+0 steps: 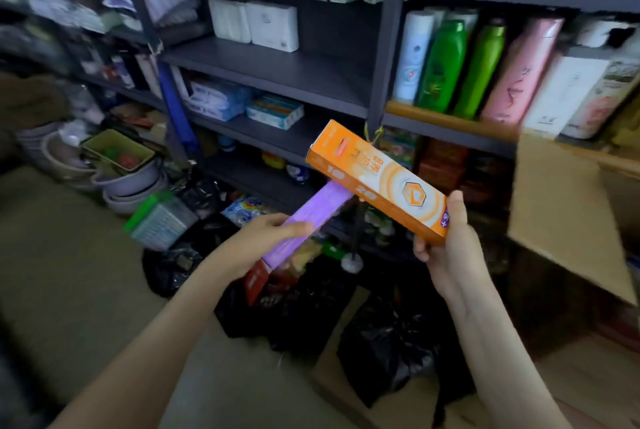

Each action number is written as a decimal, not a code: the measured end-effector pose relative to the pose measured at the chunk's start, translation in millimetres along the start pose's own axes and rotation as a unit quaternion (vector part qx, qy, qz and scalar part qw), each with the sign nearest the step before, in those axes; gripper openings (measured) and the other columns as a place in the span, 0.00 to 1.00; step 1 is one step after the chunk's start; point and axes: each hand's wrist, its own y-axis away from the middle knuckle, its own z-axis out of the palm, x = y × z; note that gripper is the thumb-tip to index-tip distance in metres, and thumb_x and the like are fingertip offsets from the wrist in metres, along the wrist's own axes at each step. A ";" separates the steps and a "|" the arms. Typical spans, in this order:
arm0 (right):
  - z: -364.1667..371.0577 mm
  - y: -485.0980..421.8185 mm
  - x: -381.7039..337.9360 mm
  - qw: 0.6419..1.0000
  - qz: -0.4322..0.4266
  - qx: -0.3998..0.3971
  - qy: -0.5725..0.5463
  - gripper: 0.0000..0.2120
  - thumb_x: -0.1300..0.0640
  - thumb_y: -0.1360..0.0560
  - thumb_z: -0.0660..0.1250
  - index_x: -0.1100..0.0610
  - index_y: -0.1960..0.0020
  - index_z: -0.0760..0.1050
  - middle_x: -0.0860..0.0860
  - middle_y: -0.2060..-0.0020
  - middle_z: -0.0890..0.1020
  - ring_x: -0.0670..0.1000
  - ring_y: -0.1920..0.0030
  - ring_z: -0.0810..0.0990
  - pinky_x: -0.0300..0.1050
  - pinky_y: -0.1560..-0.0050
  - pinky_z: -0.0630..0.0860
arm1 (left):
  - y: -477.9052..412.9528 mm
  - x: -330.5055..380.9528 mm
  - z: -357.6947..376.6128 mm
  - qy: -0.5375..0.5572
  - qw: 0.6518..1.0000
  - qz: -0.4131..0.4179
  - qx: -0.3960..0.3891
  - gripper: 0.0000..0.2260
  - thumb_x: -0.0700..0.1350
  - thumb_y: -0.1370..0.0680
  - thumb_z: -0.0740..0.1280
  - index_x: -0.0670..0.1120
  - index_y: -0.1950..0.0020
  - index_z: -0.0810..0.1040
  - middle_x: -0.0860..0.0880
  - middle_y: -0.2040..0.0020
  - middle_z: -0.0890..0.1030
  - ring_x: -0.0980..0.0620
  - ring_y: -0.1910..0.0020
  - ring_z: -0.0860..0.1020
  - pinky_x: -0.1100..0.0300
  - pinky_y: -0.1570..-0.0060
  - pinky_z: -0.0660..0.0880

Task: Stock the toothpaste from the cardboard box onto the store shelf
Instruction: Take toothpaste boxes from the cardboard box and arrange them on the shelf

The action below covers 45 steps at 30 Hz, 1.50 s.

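Observation:
My right hand point(450, 248) grips the near end of an orange toothpaste carton point(377, 179), which points up and left toward the dark metal shelf point(277, 72). My left hand point(266, 241) holds a purple toothpaste carton point(311, 217) lower down, its far end tucked under the orange one. An open cardboard box point(568, 214) stands at the right with its flap raised. The middle shelf board in front of the cartons is mostly bare, with white packs point(256, 23) at its back.
Green, white and pink bottles point(485, 68) fill the right-hand shelf. Blue and white packs point(242, 106) lie on the lower board. Black plastic bags point(381, 335) and snack packets cover the floor below. Stacked basins point(114, 172) sit at the left.

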 end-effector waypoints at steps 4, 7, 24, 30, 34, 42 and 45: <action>76.5 -8.3 31.6 0.999 -0.002 -0.037 -0.006 0.25 0.40 0.20 0.54 0.59 0.51 0.79 0.56 0.68 0.78 0.50 0.78 0.67 0.40 0.79 0.61 | -8.1 -17.0 -63.8 0.171 0.982 -0.076 -0.024 0.11 0.50 0.26 0.68 0.47 0.46 0.78 0.46 0.64 0.83 0.49 0.70 0.80 0.57 0.70 0.79; 124.3 -16.8 49.5 0.999 0.005 -0.050 -0.017 0.24 0.40 0.20 0.54 0.58 0.52 0.78 0.55 0.69 0.77 0.49 0.76 0.67 0.40 0.77 0.62 | -19.6 -35.1 -102.3 0.235 0.963 -0.121 -0.046 0.17 0.51 0.30 0.69 0.43 0.45 0.78 0.42 0.62 0.83 0.45 0.68 0.81 0.52 0.64 0.79; 353.9 -151.8 143.1 0.995 0.008 0.020 -0.094 0.22 0.38 0.20 0.52 0.53 0.60 0.71 0.50 0.75 0.72 0.48 0.79 0.64 0.37 0.78 0.55 | -127.3 -104.9 -304.3 0.344 0.926 -0.134 -0.076 0.20 0.50 0.31 0.64 0.39 0.45 0.77 0.39 0.63 0.81 0.42 0.72 0.79 0.62 0.77 0.74; 449.1 -201.3 170.6 0.993 0.006 -0.080 -0.086 0.12 0.50 0.18 0.54 0.54 0.51 0.73 0.51 0.62 0.80 0.49 0.65 0.77 0.40 0.70 0.69 | -191.0 -101.5 -403.0 0.295 0.949 -0.103 -0.041 0.15 0.48 0.26 0.64 0.45 0.40 0.76 0.42 0.59 0.83 0.44 0.67 0.82 0.58 0.70 0.79; 501.6 -219.4 179.2 0.982 -0.026 -0.184 -0.032 0.09 0.62 0.19 0.54 0.53 0.47 0.72 0.51 0.54 0.78 0.48 0.54 0.79 0.46 0.53 0.77 | -224.6 -103.8 -458.3 0.282 0.956 -0.070 -0.040 0.18 0.49 0.29 0.66 0.51 0.40 0.77 0.44 0.57 0.83 0.47 0.67 0.81 0.59 0.69 0.79; 566.6 -241.7 196.2 0.912 -0.144 -0.341 0.175 0.15 0.70 0.25 0.65 0.53 0.46 0.72 0.48 0.35 0.70 0.44 0.38 0.72 0.38 0.47 0.72 | -305.8 -116.2 -543.9 0.250 0.963 -0.043 -0.089 0.34 0.69 0.39 0.70 0.44 0.45 0.79 0.43 0.58 0.84 0.48 0.66 0.82 0.58 0.70 0.78; 598.9 -245.2 205.7 0.920 -0.152 -0.310 0.187 0.20 0.72 0.26 0.65 0.54 0.40 0.70 0.46 0.34 0.68 0.45 0.36 0.72 0.37 0.46 0.72 | -332.0 -114.1 -568.5 0.255 0.956 -0.055 -0.134 0.33 0.69 0.36 0.65 0.45 0.43 0.78 0.44 0.57 0.84 0.48 0.66 0.82 0.58 0.70 0.78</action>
